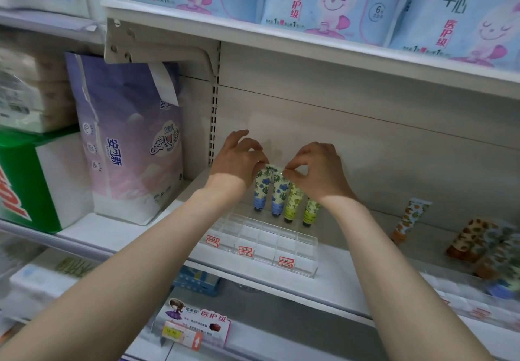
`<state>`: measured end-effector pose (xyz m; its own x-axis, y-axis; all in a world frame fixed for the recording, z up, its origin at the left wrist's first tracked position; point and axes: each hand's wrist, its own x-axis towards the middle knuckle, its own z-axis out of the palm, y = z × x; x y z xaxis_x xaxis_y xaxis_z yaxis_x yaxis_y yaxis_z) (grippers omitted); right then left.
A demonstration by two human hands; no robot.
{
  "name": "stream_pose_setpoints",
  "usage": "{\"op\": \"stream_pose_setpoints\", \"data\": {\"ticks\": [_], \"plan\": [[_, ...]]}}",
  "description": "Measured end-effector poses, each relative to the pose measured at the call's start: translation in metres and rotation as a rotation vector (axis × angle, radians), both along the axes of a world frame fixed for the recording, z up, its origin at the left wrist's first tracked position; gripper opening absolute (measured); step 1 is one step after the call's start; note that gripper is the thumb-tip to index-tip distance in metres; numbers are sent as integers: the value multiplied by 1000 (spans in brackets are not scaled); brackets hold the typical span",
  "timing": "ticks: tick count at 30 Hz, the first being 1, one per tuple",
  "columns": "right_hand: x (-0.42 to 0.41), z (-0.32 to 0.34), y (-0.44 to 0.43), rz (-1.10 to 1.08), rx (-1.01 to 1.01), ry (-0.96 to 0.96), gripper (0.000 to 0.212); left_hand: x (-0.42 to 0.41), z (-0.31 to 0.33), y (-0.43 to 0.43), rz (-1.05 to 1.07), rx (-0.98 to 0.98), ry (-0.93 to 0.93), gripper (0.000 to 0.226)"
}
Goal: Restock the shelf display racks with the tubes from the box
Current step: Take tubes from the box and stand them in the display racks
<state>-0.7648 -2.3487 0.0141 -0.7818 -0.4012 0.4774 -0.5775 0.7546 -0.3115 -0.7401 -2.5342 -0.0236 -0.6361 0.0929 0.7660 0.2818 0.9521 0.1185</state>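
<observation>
Pinch of right hand (318, 172) on tube (278, 194)

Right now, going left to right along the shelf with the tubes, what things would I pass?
Green and white box → purple bag → two blue-flowered tubes → two green tubes → standing orange-patterned tube → pile of tubes lying down.

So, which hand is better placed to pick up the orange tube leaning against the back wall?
Probably the right hand. The orange tube leans on its side of the rack; the left hand would cross over.
</observation>
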Motion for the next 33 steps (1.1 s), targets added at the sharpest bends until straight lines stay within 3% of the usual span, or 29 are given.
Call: {"op": "stream_pose_setpoints", "data": {"ticks": [20,26,33], "plan": [[8,8,4,38,-79,-68,13,9,7,7,-20,31,-41,9],[22,11,9,35,-170,16,13,20,12,17,-107,54,75,11],[53,8,36,-90,-217,101,13,47,26,50,-154,105,-27,16]]}}
